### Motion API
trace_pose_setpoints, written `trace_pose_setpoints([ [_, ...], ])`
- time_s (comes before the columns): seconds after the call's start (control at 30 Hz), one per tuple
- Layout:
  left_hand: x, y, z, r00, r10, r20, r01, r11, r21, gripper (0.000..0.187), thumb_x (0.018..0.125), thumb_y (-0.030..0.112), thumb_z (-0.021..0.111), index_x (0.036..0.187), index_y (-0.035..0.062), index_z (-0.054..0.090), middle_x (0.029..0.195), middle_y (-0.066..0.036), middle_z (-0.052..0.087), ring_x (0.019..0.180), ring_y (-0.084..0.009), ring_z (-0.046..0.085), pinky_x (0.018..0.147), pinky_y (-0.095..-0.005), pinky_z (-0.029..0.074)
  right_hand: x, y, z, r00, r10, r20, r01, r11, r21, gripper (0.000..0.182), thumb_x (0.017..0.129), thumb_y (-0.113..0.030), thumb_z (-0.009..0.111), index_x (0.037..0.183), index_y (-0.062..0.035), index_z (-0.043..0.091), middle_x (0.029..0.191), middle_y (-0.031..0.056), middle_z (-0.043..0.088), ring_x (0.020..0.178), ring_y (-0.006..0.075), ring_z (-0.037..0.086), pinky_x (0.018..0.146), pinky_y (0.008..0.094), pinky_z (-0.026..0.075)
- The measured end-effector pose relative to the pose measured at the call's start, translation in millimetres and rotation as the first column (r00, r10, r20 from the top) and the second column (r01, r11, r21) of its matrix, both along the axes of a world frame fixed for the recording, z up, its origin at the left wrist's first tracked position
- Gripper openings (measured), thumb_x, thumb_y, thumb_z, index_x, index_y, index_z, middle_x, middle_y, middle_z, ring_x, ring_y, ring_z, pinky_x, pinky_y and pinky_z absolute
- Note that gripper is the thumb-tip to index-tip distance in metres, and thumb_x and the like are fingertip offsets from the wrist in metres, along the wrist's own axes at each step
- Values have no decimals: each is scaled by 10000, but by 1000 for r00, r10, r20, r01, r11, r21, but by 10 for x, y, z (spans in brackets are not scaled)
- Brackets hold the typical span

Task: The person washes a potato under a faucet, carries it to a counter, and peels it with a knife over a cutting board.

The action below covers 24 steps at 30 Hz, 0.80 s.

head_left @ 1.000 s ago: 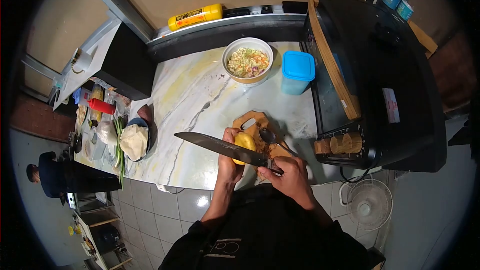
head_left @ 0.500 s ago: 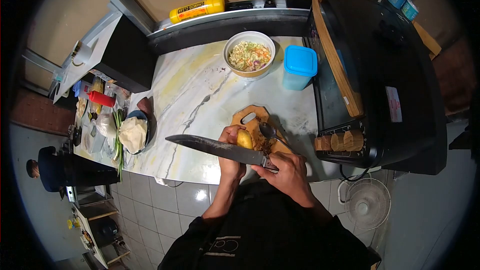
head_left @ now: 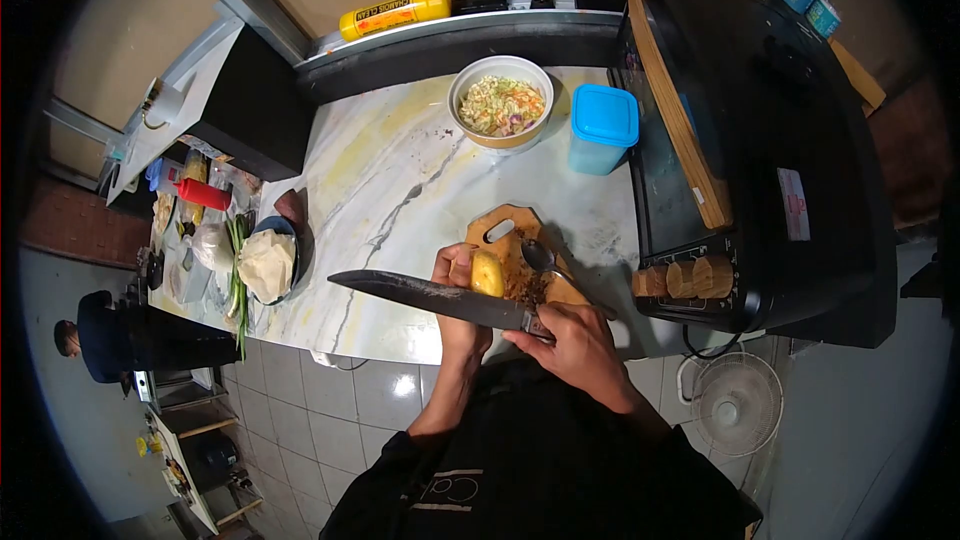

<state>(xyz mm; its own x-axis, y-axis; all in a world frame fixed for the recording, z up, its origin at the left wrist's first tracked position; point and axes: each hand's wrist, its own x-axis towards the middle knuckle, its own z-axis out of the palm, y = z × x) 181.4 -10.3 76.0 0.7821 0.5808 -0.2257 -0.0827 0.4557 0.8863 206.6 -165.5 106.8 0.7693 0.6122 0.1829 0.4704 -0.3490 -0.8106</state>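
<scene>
My left hand (head_left: pixel 462 332) is closed around a yellow potato (head_left: pixel 488 274), its fingers along the left side. A pale, bare patch shows on the potato's upper face. My right hand (head_left: pixel 575 342) grips the handle of a large dark-bladed kitchen knife (head_left: pixel 425 296). The blade points left and passes across the front of the potato and my left hand, hiding part of both. Beneath is a wooden cutting board (head_left: pixel 507 215) with a cut-out handle. Dark brown scraps (head_left: pixel 524 286) lie on it, with a metal spoon (head_left: pixel 540 257) alongside.
A bowl of shredded vegetables (head_left: pixel 503 105) and a blue-lidded container (head_left: pixel 603 130) stand farther back. A black oven (head_left: pixel 760 150) borders the right. At left are a plate with pale wrappers (head_left: pixel 267 265), green onions (head_left: pixel 239 280) and a red bottle (head_left: pixel 204 194). A person (head_left: pixel 110 340) stands far left.
The potato has turned slightly in my left hand, so more of its pale patch shows. The knife stays nearly in place, and the view has shifted a little.
</scene>
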Motion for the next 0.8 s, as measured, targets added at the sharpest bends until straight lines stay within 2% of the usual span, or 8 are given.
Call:
trace_pose_setpoints([
  [0.13, 37, -31, 86, 999, -11, -42, 10, 1000, -19, 347, 1010, 388, 443, 1146, 84, 541, 953, -42, 579, 731, -113, 571, 597, -240, 483, 42, 3, 27, 998, 36, -50, -39, 998, -54, 372, 832, -318, 752, 747, -6, 569, 582, 142, 568, 550, 346, 603, 524, 400, 467],
  [0.23, 18, 74, -8, 985, -155, 79, 158, 987, -38, 362, 1015, 355, 419, 1235, 79, 498, 982, -41, 578, 766, -124, 586, 613, -247, 500, 70, 31, 137, 983, 26, -184, -27, 1000, -1, 359, 843, -321, 742, 792, -13, 565, 585, 147, 571, 557, 354, 602, 533, 413, 465],
  [0.33, 4, 58, 100, 966, -215, 145, 226, 972, -70, 430, 994, 344, 442, 1317, 61, 413, 1012, -65, 583, 820, -147, 603, 614, -265, 513, 70, 54, 103, 995, -42, -92, 41, 999, -20, 391, 855, -381, 718, 842, -19, 572, 590, 147, 577, 564, 353, 606, 537, 418, 464],
  [0.43, -81, 196, 24, 833, -374, 408, 488, 844, -223, 667, 891, 380, 605, 1381, 35, 311, 1120, -103, 567, 954, -193, 609, 730, -299, 536, 81, 11, 137, 1000, -18, -13, 16, 989, -144, 430, 864, -438, 687, 854, -18, 595, 595, 145, 584, 574, 349, 614, 547, 425, 468],
  [0.53, -65, 163, 96, 775, -480, 411, 522, 853, 11, 930, 713, 380, 791, 1409, 18, 291, 1311, -134, 462, 1016, -189, 578, 812, -290, 498, 85, 21, 135, 989, -85, 123, 87, 996, -17, 536, 877, -530, 635, 826, 3, 622, 565, 139, 586, 518, 325, 616, 511, 397, 493],
  [0.57, -78, 90, 226, 839, -430, 332, 457, 890, -2, 1084, 623, 440, 865, 1407, 10, 253, 1262, -118, 503, 1146, -234, 548, 964, -327, 461, 71, 3, 149, 994, -62, 85, 68, 994, -81, 543, 873, -536, 636, 817, 4, 628, 554, 139, 581, 520, 321, 617, 518, 399, 495],
  [0.7, -27, 169, -15, 852, -446, 275, 374, 885, 277, 1189, 520, 614, 892, 1364, 17, 305, 1213, -81, 512, 1081, -166, 549, 891, -290, 471, 17, -37, 249, 999, -20, 51, 32, 968, -249, 563, 863, -552, 639, 797, 8, 644, 530, 134, 572, 526, 300, 623, 538, 402, 502],
  [0.8, -42, 214, -65, 868, -425, 256, 337, 884, 324, 1164, 499, 625, 886, 1328, 16, 342, 1170, -73, 517, 996, -145, 555, 831, -266, 467, -8, -30, 298, 997, -30, 68, 46, 967, -249, 565, 864, -551, 637, 787, 8, 644, 531, 130, 574, 532, 282, 626, 549, 395, 506],
])
